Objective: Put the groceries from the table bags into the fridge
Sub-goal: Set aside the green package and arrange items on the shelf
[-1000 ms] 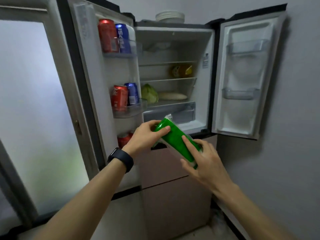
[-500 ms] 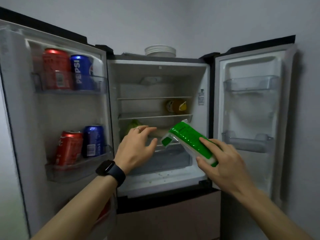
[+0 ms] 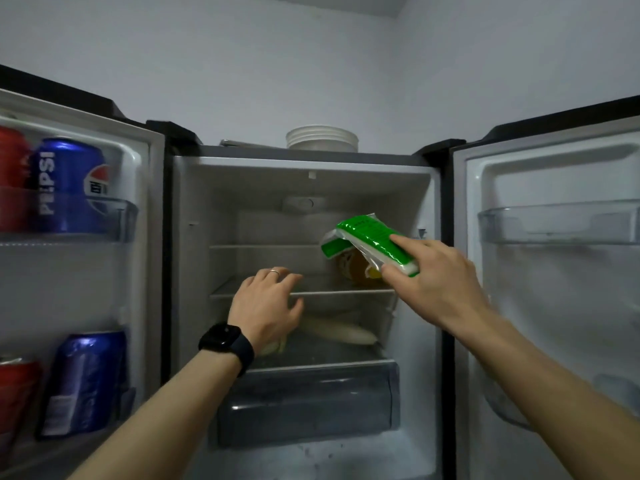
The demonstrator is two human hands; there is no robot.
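Observation:
A green and white packet [image 3: 367, 239] is pinched between the thumb and forefinger of my right hand [image 3: 433, 282], held inside the open fridge [image 3: 304, 168] above the right part of the middle glass shelf [image 3: 329, 293]. My left hand [image 3: 266, 304], with a ring and a black watch, hovers at that shelf's front edge with relaxed fingers and holds nothing. Behind the packet stands a yellow jar [image 3: 356, 270], partly hidden. A pale long vegetable [image 3: 336, 332] lies on the shelf below.
Both fridge doors stand open. The left door racks hold a blue Pepsi can [image 3: 65, 185], a second blue can [image 3: 86, 382] and red cans [image 3: 14, 393]. The right door rack [image 3: 561, 220] holds nothing. A clear drawer [image 3: 308, 407] sits low. White bowls [image 3: 322, 137] are stacked on top.
I have come closer to the fridge. My right hand carried the packet up and into the compartment, while my left hand let go of it and moved to the middle shelf's edge.

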